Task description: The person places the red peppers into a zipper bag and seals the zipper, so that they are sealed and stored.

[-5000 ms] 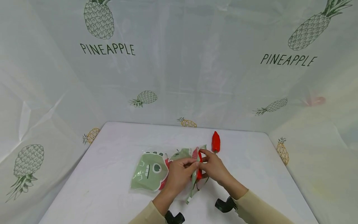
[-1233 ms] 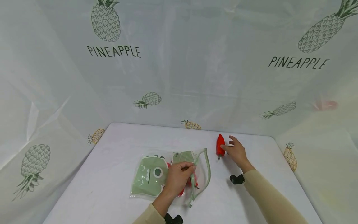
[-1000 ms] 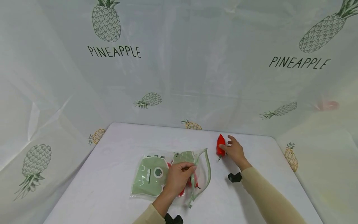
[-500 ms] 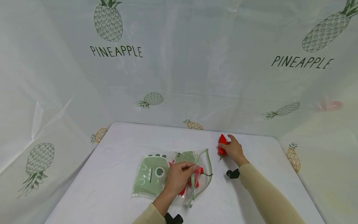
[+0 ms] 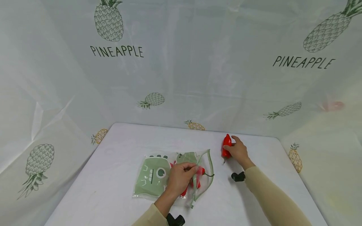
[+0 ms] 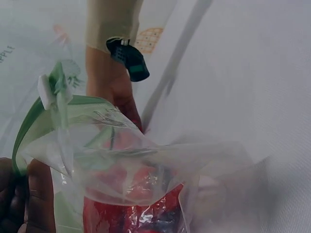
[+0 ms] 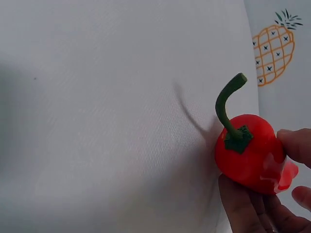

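Note:
My left hand (image 5: 181, 179) pinches the green zip edge (image 6: 41, 111) of a clear plastic zip bag (image 5: 186, 158), whose mouth gapes toward the right. Inside the bag lie shiny red peppers (image 6: 155, 211), and one dark stem (image 5: 210, 175) pokes out across the opening. At the back right of the table, my right hand (image 5: 239, 153) holds a red pepper (image 7: 248, 158) between thumb and fingers. Its curved green stem (image 7: 224, 104) points toward the wrist camera. The bag's lower part is partly hidden behind my left hand.
Left of my left hand lies a flat clear plastic piece with a green monster face print (image 5: 152, 175). Everything is on a white table (image 5: 113, 157), backed by a hanging pineapple-print sheet (image 5: 181, 78). Black wrist cameras (image 5: 238, 176) sit on both wrists.
My right hand has left the bag, reached the pepper at the back right and now grips it, shifting it slightly right. A stem now shows at the bag's mouth. My left hand stays put.

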`<state>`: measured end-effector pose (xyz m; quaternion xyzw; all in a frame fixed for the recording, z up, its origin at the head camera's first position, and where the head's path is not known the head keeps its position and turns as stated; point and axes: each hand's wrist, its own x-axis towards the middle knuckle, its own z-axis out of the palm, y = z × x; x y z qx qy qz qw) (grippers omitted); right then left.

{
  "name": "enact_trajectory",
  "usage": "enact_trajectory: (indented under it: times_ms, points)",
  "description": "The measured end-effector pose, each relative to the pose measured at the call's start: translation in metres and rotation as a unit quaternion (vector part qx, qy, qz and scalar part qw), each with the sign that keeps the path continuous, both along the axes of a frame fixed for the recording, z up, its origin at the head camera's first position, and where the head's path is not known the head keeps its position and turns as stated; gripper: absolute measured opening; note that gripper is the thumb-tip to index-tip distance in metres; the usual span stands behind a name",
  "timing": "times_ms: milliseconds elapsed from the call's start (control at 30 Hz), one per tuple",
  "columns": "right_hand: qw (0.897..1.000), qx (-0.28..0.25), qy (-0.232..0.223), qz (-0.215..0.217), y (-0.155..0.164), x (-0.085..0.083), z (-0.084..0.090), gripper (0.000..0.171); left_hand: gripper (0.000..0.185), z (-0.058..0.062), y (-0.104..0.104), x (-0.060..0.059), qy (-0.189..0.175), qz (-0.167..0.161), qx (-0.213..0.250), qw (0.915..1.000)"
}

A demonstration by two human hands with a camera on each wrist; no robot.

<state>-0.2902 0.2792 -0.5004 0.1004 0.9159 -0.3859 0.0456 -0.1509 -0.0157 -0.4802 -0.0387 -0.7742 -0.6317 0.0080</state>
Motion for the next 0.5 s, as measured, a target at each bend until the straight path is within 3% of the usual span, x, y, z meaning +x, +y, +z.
enact_trajectory:
  times_ms: [500]
  points:
    - [0.998, -0.048, 0.032, -0.002, 0.010, 0.017, 0.007, 0.082, 0.016, 0.002, 0.000, 0.000, 0.000, -0.002, -0.001, 1.0000]
